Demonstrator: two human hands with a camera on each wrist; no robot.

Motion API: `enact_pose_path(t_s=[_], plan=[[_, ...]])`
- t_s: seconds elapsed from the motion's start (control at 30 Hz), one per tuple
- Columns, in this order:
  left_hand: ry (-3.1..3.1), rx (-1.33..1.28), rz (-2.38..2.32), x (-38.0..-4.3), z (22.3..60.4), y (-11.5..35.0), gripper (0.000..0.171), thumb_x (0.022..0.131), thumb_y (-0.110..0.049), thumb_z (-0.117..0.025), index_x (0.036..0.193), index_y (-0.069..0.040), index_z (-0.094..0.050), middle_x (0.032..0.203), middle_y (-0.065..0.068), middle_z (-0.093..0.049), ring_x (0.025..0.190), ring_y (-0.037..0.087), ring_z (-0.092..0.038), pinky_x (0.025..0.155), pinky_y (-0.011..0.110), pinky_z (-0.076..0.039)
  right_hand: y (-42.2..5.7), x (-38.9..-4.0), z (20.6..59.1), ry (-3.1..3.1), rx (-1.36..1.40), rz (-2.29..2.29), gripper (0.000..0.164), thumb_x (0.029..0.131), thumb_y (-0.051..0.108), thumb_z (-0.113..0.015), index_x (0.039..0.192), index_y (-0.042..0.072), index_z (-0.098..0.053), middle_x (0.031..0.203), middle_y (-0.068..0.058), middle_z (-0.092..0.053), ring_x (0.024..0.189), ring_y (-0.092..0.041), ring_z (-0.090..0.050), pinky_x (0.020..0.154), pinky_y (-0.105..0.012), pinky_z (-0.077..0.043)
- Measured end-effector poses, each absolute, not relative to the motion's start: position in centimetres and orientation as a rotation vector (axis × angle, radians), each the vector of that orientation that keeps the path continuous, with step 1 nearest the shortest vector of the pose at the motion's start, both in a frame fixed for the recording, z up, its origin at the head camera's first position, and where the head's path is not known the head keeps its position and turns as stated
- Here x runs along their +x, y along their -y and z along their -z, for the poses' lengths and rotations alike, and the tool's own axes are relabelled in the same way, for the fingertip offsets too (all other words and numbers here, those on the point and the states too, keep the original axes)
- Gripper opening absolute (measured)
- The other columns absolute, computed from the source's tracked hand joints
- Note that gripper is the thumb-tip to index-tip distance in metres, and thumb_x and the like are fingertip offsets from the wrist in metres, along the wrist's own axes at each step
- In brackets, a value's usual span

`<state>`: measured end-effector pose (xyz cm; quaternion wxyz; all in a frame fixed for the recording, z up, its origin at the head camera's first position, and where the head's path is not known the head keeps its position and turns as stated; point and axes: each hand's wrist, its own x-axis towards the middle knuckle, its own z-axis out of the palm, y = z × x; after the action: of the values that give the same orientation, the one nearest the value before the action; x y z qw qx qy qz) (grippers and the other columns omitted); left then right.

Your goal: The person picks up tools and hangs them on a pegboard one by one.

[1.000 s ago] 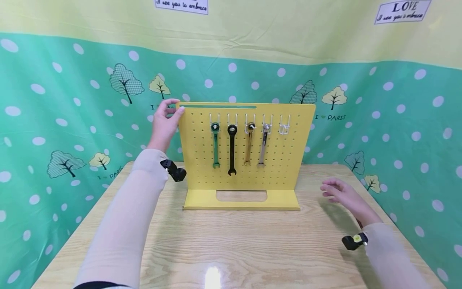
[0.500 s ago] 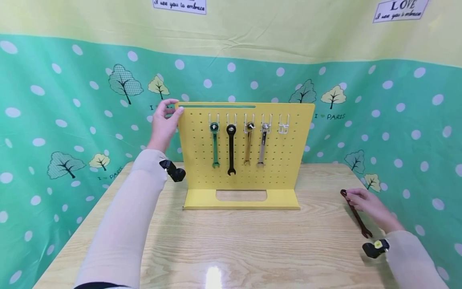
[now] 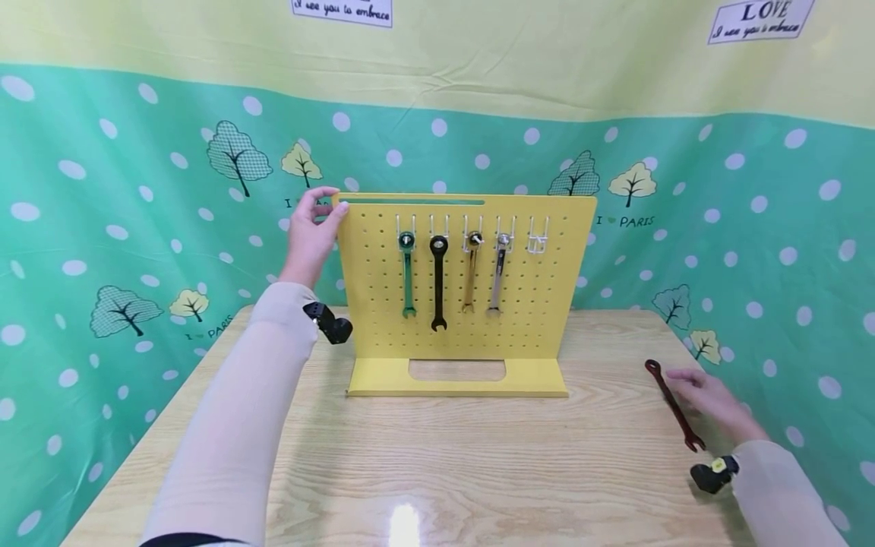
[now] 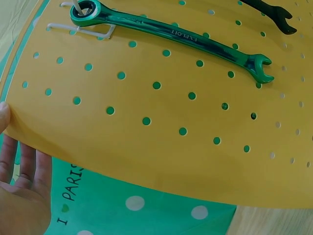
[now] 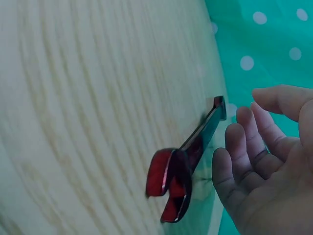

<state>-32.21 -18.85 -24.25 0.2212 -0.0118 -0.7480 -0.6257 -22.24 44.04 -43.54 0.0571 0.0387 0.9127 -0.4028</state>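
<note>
My left hand grips the upper left corner of a yellow pegboard, with the thumb in front and fingers behind. Four hooked wrenches would be several: a green wrench, a black wrench, a gold wrench and a silver wrench hang on its white hooks. A further white hook at the right bears nothing. On the table's right side lies a dark red wrench. Just right of it is my right hand, fingers loosely bent and apart from the wrench in the right wrist view.
The pegboard stands upright on a yellow base upon a wooden table. A green and yellow patterned cloth hangs behind and along both sides, close to the table's right edge.
My right hand has moved right and towards me, set the red wrench down on the table and let go of it. The left hand has stayed on the pegboard corner.
</note>
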Motion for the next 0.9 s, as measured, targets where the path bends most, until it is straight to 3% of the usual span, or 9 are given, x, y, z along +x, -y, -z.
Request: enact_pose_path(t_s=[0.1, 0.23, 0.47, 0.63, 0.9], plan=[[2.070, -0.033, 1.726, -32.2, 24.3, 18.8, 0.034, 0.099, -0.037, -0.063, 0.131, -0.027, -0.057, 0.120, 0.004, -0.055, 0.104, 0.020, -0.058, 0.087, 0.037, -0.049, -44.5, -22.4, 44.0, -2.716, 0.168, 1.253, 0.066, 0.108, 0.037, -0.043, 0.144, -0.017, -0.030, 0.134, -0.039, -0.043, 0.110, -0.043, -0.057, 0.088, -0.045, -0.054], [2.074, -0.034, 1.721, -32.2, 24.3, 18.8, 0.035, 0.099, -0.038, -0.063, 0.132, -0.027, -0.056, 0.120, 0.004, -0.055, 0.104, 0.019, -0.058, 0.086, 0.036, -0.050, -45.0, -22.4, 44.5, -2.676, 0.219, 1.267, 0.071, 0.106, 0.040, -0.048, 0.143, -0.017, -0.030, 0.127, -0.034, -0.052, 0.101, -0.028, -0.061, 0.079, -0.032, -0.052], [2.074, -0.034, 1.721, -32.3, 24.3, 18.8, 0.035, 0.099, -0.037, -0.062, 0.132, -0.027, -0.056, 0.121, 0.004, -0.055, 0.104, 0.019, -0.058, 0.086, 0.033, -0.050, -45.3, -22.6, 44.9, -2.673, 0.256, 1.260, 0.069, 0.105, 0.038, -0.051, 0.139, -0.019, -0.035, 0.125, -0.034, -0.053, 0.104, -0.032, -0.059, 0.083, -0.037, -0.051], [2.077, -0.031, 1.728, -32.3, 24.2, 18.8, 0.034, 0.099, -0.037, -0.062, 0.132, -0.027, -0.056, 0.121, 0.004, -0.055, 0.105, 0.020, -0.058, 0.087, 0.034, -0.050, -45.3, -22.8, 45.3, -2.640, 0.292, 1.321, 0.061, 0.101, 0.031, -0.060, 0.130, -0.020, -0.044, 0.110, -0.021, -0.061, 0.092, -0.021, -0.059, 0.072, -0.027, -0.051], [2.084, -0.022, 1.725, -32.2, 24.3, 18.9, 0.035, 0.099, -0.037, -0.062, 0.133, -0.027, -0.056, 0.122, 0.004, -0.054, 0.107, 0.021, -0.058, 0.091, 0.036, -0.049, -45.1, -23.0, 46.0, -2.629, 0.327, 1.341, 0.058, 0.096, 0.032, -0.069, 0.122, -0.017, -0.053, 0.099, -0.012, -0.063, 0.083, -0.021, -0.058, 0.067, -0.032, -0.052]])
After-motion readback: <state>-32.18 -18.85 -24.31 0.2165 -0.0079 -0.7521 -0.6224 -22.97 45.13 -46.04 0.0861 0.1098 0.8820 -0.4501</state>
